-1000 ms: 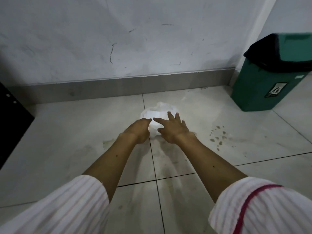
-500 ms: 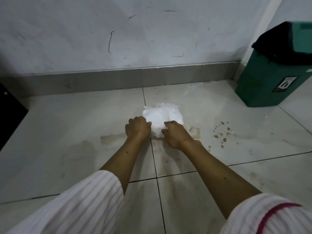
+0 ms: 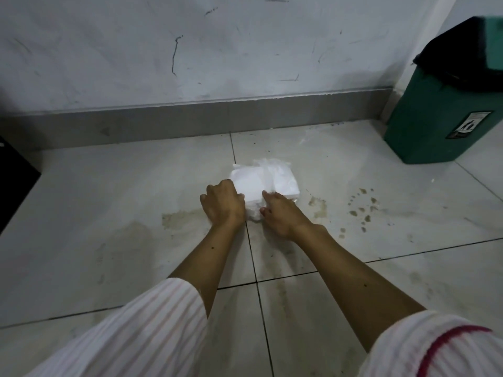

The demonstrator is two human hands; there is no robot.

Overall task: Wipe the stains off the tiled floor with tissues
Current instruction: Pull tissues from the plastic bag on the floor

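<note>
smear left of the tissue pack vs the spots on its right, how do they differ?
The smear is one broad, pale brown patch; the spots are many small, darker, separate drops. The smear lies just left of the left hand, close to it; the spots lie well right of the right hand, toward the green bin. Both are brownish, on the tiled floor, untouched by the tissue pack.

Single head-worn wide-angle view, looking forward-down at tiled floor (image 3: 109,202), wall (image 3: 245,50) just ahead.
</note>
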